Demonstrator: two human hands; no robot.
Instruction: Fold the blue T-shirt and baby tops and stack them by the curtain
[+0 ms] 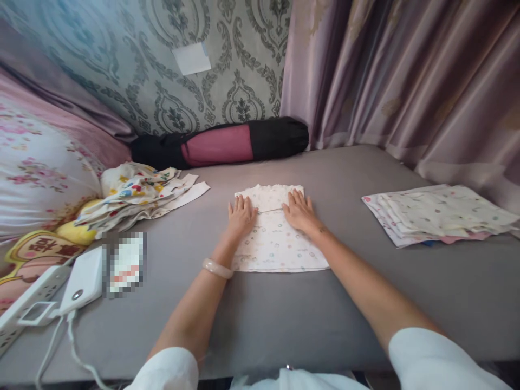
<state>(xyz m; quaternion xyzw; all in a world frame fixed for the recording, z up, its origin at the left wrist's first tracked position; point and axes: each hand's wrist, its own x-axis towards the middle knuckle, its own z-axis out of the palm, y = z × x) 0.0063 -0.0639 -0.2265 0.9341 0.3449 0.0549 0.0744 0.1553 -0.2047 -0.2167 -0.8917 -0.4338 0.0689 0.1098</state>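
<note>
A small white garment [280,244] with a tiny pastel print lies folded on the grey sheet in front of me, its upper part doubled over toward the middle. My left hand [241,215] rests flat on its left edge, fingers stretched out and pointing away from me. On the right edge, my right hand [299,211] presses down with its fingers spread. Neither hand grips the cloth. A pale bangle [217,268] circles my left wrist.
Folded printed clothes [430,211] are stacked at right; a looser clothing pile [150,195] lies at left. Nearer are a power bank [83,279], a power strip [30,303] and cables. A black and maroon bolster-like bag [219,145] lies along the wall, beside curtains [365,70].
</note>
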